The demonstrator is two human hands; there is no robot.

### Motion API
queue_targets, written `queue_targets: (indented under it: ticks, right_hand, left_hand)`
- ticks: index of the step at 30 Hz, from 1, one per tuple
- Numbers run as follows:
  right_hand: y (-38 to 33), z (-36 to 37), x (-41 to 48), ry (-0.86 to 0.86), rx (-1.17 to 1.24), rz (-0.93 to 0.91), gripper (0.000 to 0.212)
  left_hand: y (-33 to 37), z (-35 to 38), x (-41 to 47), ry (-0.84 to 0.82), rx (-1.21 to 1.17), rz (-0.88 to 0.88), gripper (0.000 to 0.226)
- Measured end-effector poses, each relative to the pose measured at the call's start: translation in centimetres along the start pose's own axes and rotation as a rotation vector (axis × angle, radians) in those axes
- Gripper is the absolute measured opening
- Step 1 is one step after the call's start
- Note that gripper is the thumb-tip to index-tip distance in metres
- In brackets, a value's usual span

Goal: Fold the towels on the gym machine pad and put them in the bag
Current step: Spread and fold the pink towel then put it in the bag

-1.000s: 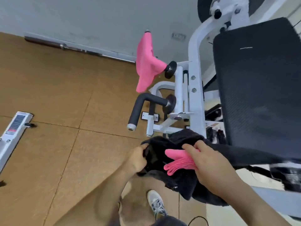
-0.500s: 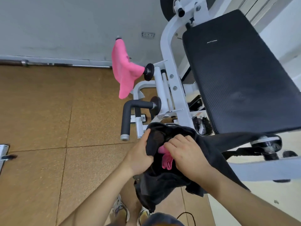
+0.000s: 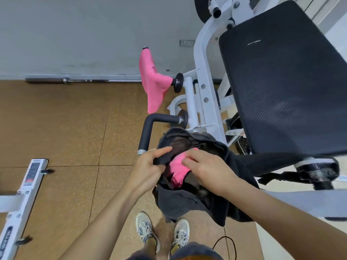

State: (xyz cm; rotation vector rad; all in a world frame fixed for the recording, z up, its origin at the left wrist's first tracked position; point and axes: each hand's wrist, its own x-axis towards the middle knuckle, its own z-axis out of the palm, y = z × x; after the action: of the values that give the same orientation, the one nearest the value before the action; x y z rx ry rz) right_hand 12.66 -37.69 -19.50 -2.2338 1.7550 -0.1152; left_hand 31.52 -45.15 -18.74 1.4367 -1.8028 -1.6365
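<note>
A dark grey bag [image 3: 180, 201] hangs open in front of me, below the black machine pad [image 3: 285, 87]. My left hand [image 3: 150, 169] pinches the bag's left rim and holds the mouth open. A folded pink towel [image 3: 178, 169] sits in the opening, partly inside. My right hand [image 3: 208, 169] presses on the towel from the right, with its fingers curled over it. A second pink towel [image 3: 154, 85] hangs draped over the upper handle of the machine, further away.
The white machine frame [image 3: 204, 76] stands to the right of the bag, with a black foam handle [image 3: 148, 132] just beyond my left hand. A barbell [image 3: 65, 80] lies along the wall. Another white machine part [image 3: 24, 190] is at lower left. My shoes [image 3: 161, 231] are below.
The pink towel has gone from above the bag's rim down into its opening. My right hand pushed in with it. The view has tilted down, showing my shoes.
</note>
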Motion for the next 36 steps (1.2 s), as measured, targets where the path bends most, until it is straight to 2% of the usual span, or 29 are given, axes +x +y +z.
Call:
queue_targets:
  ticks: [3,5,7,8,9,11,12,14,16,18,20,22,23,25,27,29,31,33,36]
  right_hand:
    - [0.6,1.0,1.1,-0.094,-0.103,-0.097,0.019]
    - [1.3,1.6,1.6,-0.149,-0.118,-0.069,0.018]
    - [1.5,1.6,2.4,-0.073,-0.051,-0.082,0.024]
    - [1.2,1.4,2.7,-0.097,-0.051,-0.081,0.030]
    - [1.2,1.6,3.0,-0.046,-0.115,-0.113,0.034]
    - [1.3,2.7,3.6,-0.178,-0.145,-0.062,0.034]
    - [1.6,3.5,3.9,-0.289,-0.189,0.009,0.034]
    - [2.2,4.4,4.1,-0.385,-0.247,0.131,0.041]
    - [2.4,4.4,3.9,-0.356,-0.260,0.140,0.045]
    - [2.5,3.3,2.8,-0.228,-0.170,0.136,0.038]
    - [3.0,2.1,1.1,0.038,-0.087,0.105,0.024]
    - [4.0,1.4,-0.6,0.298,-0.032,0.098,0.028]
    - [4.4,1.1,-1.3,0.359,-0.020,0.119,0.034]
    - [5.1,0.7,-2.0,0.318,-0.054,0.198,0.048]
    - [5.7,1.3,-2.4,0.164,-0.058,0.281,0.055]
    - [5.8,2.2,-2.8,0.052,-0.023,0.345,0.055]
    - [5.4,2.7,-3.3,0.030,-0.004,0.333,0.055]
    - [5.0,2.5,-3.5,0.060,0.040,0.316,0.048]
    - [4.2,1.9,-3.8,0.100,0.190,0.387,0.040]
  left_hand:
    - [1.2,-0.1,-0.3,0.069,-0.041,0.021,0.063]
    - [2.0,-0.3,-0.5,0.096,-0.100,0.016,0.062]
    - [2.6,-0.2,-0.6,0.109,-0.138,0.020,0.061]
    - [2.9,-0.1,-0.6,0.116,-0.152,0.017,0.061]
    - [3.1,0.1,-0.6,0.129,-0.163,0.011,0.061]
    - [3.2,0.3,-0.6,0.158,-0.170,0.002,0.061]
    - [3.1,0.4,-0.6,0.168,-0.169,-0.005,0.061]
    - [2.9,0.8,-0.6,0.172,-0.156,-0.020,0.061]
    - [2.4,1.3,-0.6,0.166,-0.124,-0.029,0.063]
    - [1.9,1.8,-0.7,0.149,-0.063,-0.028,0.064]
    - [1.1,2.5,-0.7,0.118,-0.020,-0.020,0.068]
    - [0.1,3.6,-0.7,0.077,-0.019,0.003,0.077]
    - [-0.4,4.4,-0.6,0.065,-0.008,0.009,0.080]
    - [-2.1,6.1,-0.2,0.073,0.062,-0.039,0.082]
    - [-4.0,7.7,-0.1,0.053,0.176,-0.132,0.083]
    - [-5.9,8.6,-0.1,-0.060,0.330,-0.227,0.075]
    - [-6.9,8.8,0.0,-0.162,0.506,-0.280,0.066]
    - [-6.2,8.3,-0.3,-0.192,0.570,-0.233,0.057]
    - [-4.4,6.7,-0.7,-0.169,0.503,-0.138,0.044]
